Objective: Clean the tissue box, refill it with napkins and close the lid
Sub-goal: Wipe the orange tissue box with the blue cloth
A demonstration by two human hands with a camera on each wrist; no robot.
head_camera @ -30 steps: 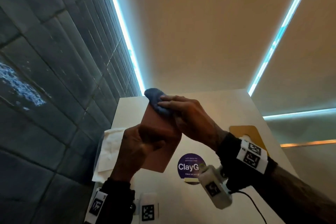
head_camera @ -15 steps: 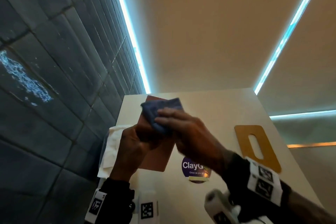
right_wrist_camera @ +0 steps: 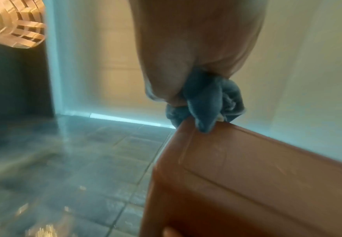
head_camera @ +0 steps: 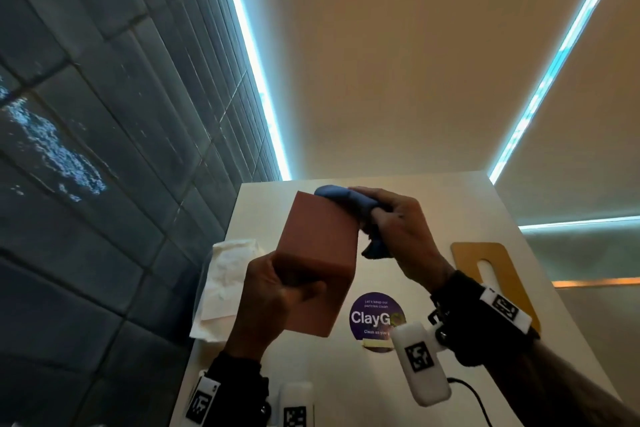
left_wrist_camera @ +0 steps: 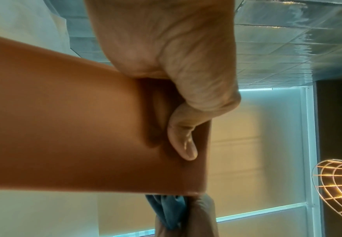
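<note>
A purple round sticker (head_camera: 375, 321) lies on the white table (head_camera: 467, 211); grey wall tiles (head_camera: 104, 149) stand left of the table.

— What carries the things here?

— A white table (head_camera: 433, 218), standing against the dark tiled wall.

— And what lies on it?

— A stack of white napkins (head_camera: 225, 282) at the left edge, a round purple sticker (head_camera: 375, 319) in the middle, and a flat yellow lid (head_camera: 491, 274) with a slot at the right.
</note>
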